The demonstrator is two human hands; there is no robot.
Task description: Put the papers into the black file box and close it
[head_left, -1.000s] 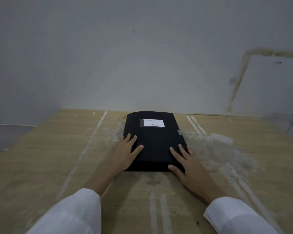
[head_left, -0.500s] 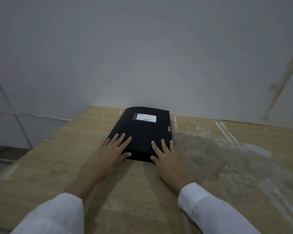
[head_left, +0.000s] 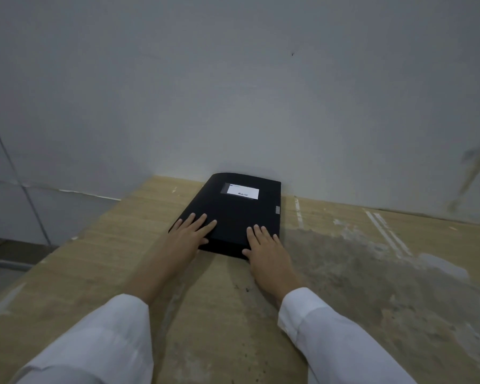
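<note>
Black box (head_left: 234, 214) closed, lying flat on the wooden table (head_left: 100, 253), far end against the wall (head_left: 233, 92). White label (head_left: 242, 192) on the lid near the wall end. Left hand (head_left: 190, 231) flat, fingers spread, palm down on the box's near left corner. Right hand (head_left: 266, 249) flat, fingers extended on the near right corner, thumb at the box's front edge. Neither hand grips anything. No papers visible outside the box.

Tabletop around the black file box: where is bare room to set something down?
The table is bare right of the black file box out to the wall, though stained there. It is also bare left of the box to the table's edge. The near strip is taken up by the left hand, the right hand and both sleeves.
</note>
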